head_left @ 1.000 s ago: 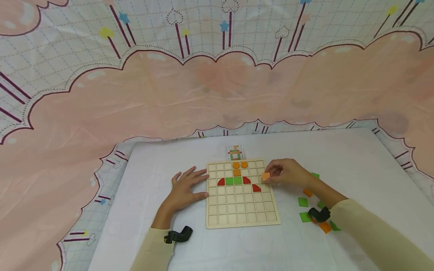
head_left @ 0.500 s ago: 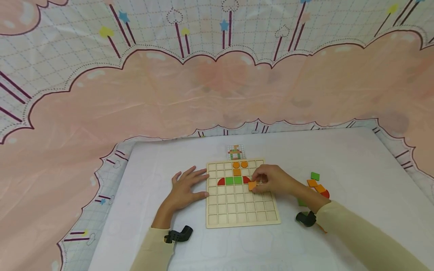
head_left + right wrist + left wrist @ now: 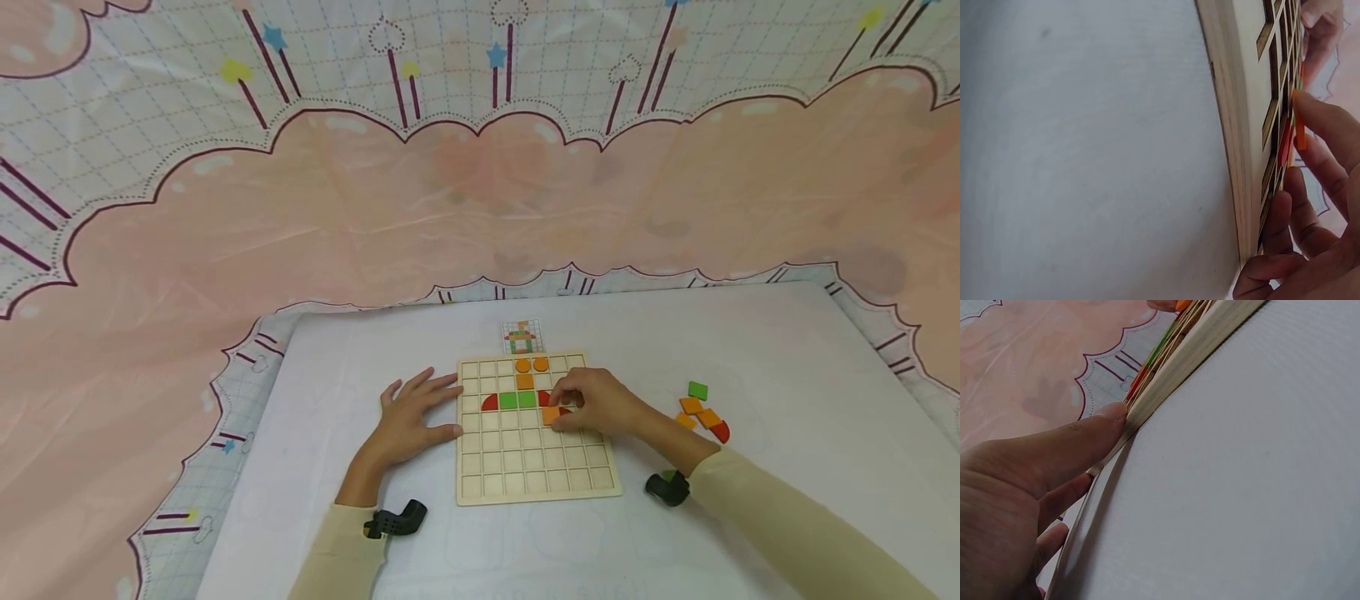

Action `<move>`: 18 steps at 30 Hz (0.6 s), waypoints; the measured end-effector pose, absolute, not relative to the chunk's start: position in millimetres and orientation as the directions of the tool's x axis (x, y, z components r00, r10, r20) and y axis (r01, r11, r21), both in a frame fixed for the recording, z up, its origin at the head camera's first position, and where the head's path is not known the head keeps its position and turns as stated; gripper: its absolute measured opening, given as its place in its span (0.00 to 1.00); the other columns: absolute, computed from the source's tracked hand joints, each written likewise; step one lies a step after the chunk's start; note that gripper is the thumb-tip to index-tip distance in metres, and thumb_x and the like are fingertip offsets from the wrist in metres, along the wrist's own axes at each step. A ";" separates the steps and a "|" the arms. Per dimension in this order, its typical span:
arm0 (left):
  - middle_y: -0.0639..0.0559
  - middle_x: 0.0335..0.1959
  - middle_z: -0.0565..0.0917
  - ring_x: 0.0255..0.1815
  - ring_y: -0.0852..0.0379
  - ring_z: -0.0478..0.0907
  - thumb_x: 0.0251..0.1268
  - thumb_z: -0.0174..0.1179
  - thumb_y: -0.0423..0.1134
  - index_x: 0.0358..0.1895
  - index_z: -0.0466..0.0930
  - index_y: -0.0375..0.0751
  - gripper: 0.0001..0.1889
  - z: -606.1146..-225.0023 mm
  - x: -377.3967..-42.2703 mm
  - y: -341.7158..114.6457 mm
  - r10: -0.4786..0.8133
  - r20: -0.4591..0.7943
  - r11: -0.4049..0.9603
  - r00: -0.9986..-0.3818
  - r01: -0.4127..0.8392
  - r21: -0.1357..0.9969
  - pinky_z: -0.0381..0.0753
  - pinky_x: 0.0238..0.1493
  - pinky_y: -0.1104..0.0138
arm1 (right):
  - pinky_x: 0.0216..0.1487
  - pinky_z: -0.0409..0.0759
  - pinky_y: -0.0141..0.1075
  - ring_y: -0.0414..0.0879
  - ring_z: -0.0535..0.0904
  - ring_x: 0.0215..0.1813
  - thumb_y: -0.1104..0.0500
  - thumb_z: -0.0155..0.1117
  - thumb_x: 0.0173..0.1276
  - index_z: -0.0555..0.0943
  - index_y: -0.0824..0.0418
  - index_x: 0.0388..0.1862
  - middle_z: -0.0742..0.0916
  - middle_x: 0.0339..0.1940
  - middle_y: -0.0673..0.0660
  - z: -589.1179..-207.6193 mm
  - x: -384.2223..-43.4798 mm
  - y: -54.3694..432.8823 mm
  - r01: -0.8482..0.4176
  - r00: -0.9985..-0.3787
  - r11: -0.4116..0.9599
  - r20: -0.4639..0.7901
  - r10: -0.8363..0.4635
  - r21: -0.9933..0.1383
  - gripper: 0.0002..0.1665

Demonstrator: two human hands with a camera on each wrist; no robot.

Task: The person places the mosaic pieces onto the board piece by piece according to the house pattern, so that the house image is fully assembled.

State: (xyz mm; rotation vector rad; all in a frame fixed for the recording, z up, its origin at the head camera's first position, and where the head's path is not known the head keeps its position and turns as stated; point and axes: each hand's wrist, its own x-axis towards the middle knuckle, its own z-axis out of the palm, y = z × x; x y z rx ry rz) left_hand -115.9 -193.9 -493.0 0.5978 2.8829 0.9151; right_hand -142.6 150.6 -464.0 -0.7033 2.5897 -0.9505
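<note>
My right hand pinches an orange square tile between thumb and fingers, close over the wooden grid board. In the right wrist view the orange tile stands edge-on beside a red quarter-circle tile. My left hand lies with spread, fairly straight fingers at the board's left edge; its thumb touches that edge in the left wrist view. On the board sit two orange round tiles, an orange square, two green squares and red quarter-circles.
A small pattern card lies just beyond the board on the white table. Loose tiles sit to the right: a green square, several orange squares and a red piece. A patterned cloth hangs behind.
My right hand has carried the orange square leftward and nearer across the board, from its right edge to a cell beside the lower red quarter-circle. My left hand has stayed still.
</note>
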 end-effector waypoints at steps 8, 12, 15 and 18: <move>0.56 0.76 0.72 0.84 0.45 0.53 0.57 0.72 0.56 0.70 0.78 0.54 0.35 -492.3 -115.9 -194.1 0.382 0.063 0.752 -0.922 0.350 0.559 0.37 0.75 0.34 | 0.38 0.73 0.32 0.42 0.73 0.38 0.50 0.82 0.56 0.87 0.48 0.39 0.82 0.33 0.46 -463.9 -141.7 148.1 -0.363 -0.839 0.678 -0.092 -0.537 -0.640 0.14; 0.56 0.76 0.73 0.84 0.45 0.53 0.57 0.72 0.57 0.70 0.78 0.54 0.35 -492.1 -115.9 -194.2 0.382 0.066 0.751 -0.922 0.351 0.559 0.37 0.75 0.34 | 0.38 0.73 0.32 0.42 0.73 0.38 0.49 0.82 0.57 0.87 0.48 0.39 0.82 0.33 0.45 -465.3 -142.0 147.6 -0.376 -0.838 0.681 -0.083 -0.539 -0.628 0.14; 0.56 0.76 0.72 0.84 0.45 0.53 0.57 0.72 0.57 0.70 0.78 0.54 0.35 -492.2 -115.9 -194.0 0.382 0.067 0.750 -0.922 0.351 0.560 0.37 0.75 0.34 | 0.38 0.73 0.32 0.41 0.73 0.38 0.49 0.82 0.57 0.88 0.48 0.40 0.82 0.33 0.45 -466.0 -142.1 147.4 -0.380 -0.836 0.678 -0.079 -0.542 -0.629 0.14; 0.56 0.76 0.72 0.84 0.45 0.53 0.57 0.72 0.56 0.69 0.78 0.54 0.35 -492.3 -116.0 -193.9 0.381 0.066 0.752 -0.922 0.350 0.558 0.37 0.75 0.34 | 0.39 0.74 0.32 0.41 0.74 0.38 0.49 0.82 0.57 0.88 0.48 0.40 0.82 0.34 0.44 -465.9 -141.7 147.3 -0.378 -0.836 0.676 -0.080 -0.542 -0.632 0.14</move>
